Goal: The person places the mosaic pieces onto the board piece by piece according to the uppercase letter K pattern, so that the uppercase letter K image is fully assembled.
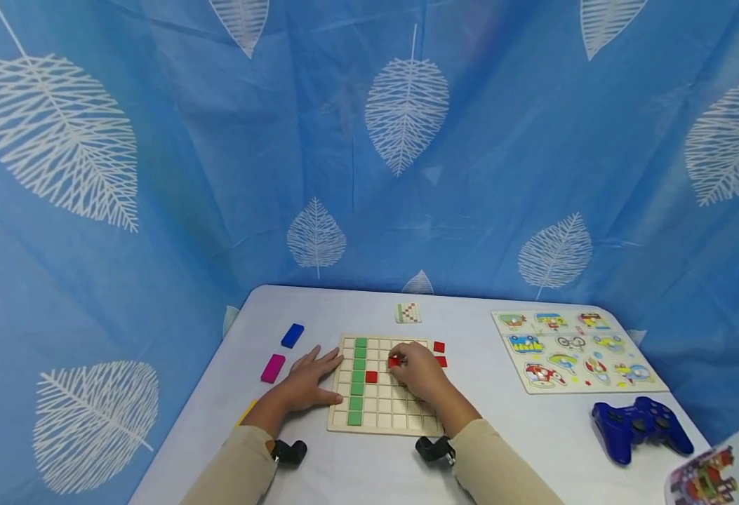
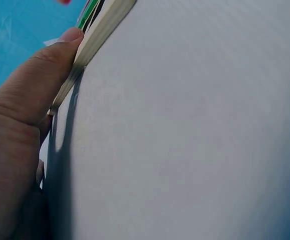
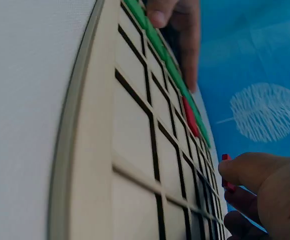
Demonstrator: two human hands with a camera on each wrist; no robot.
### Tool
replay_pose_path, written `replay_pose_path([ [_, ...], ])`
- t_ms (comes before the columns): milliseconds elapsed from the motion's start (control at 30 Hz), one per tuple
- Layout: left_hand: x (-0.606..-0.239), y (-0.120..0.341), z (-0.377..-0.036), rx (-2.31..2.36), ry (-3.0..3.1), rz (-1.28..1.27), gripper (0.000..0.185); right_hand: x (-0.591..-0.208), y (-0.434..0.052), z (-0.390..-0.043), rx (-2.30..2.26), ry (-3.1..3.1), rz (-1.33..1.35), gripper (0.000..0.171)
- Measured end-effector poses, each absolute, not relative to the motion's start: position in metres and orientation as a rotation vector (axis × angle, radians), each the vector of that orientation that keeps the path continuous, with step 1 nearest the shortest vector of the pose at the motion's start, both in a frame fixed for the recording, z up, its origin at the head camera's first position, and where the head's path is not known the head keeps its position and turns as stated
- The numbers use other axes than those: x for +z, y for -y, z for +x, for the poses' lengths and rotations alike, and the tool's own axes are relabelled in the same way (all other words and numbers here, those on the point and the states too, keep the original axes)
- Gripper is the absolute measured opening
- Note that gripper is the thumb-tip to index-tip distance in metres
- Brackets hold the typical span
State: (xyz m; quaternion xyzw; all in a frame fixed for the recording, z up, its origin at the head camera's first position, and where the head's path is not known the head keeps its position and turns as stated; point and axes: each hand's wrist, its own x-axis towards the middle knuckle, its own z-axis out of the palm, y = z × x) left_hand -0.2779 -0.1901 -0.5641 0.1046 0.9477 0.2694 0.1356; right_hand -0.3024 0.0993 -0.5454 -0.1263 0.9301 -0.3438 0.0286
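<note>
Fingers of the right hand (image 1: 421, 373) are curled over the wooden grid board (image 1: 384, 384) and pinch a small red tile (image 1: 394, 362) just above the squares in the board's upper middle; the right wrist view shows the same red tile (image 3: 227, 172) held between thumb and fingertip, close over the grid. The left hand (image 1: 309, 379) lies flat on the bench (image 1: 356, 463) at the board's left edge, fingers straight and spread, holding nothing; in the left wrist view the thumb (image 2: 44, 75) presses against the board's side.

On the board, a column of green tiles (image 1: 358, 382) runs down the second column from the left, and one red tile (image 1: 371, 376) sits in a square just right of that column, left of the pinched tile. Two more red tiles (image 1: 439, 353) lie just off the board's upper right corner. A small pattern card (image 1: 408, 313) lies beyond the board's far edge. To the left of the board, well apart from it, are a blue block (image 1: 292, 335) and a magenta block (image 1: 272, 368), with the left hand between the magenta block and the board. Far to the right of the board lies a vehicle peg puzzle (image 1: 574, 349), and nearer than that puzzle, a blue game controller (image 1: 637, 426).
</note>
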Motion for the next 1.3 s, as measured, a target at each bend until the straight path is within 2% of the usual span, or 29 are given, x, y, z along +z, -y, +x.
replay_pose_path([
  [333, -0.564, 0.191, -0.277, 0.794, -2.748, 0.303, 0.096, -0.554, -0.076, -0.308, -1.002, -2.879, -0.313, 0.018],
  [667, -0.563, 0.191, -0.276, 0.797, -2.759, 0.294, 0.094, -0.552, -0.080, -0.308, -1.095, -2.806, -0.334, 0.024],
  [867, -0.559, 0.188, -0.277, 0.786, -2.760, 0.301, 0.095, -0.544, -0.113, -0.312, -1.204, -2.878, -0.189, 0.028],
  [1067, -0.561, 0.190, -0.277, 0.777, -2.768, 0.286, 0.094, -0.552, -0.161, -0.322, -1.045, -2.951, -0.025, 0.032],
  [1300, -0.565, 0.186, -0.275, 0.793, -2.760, 0.276, 0.095, -0.556, -0.179, -0.318, -1.025, -2.864, 0.033, 0.030],
])
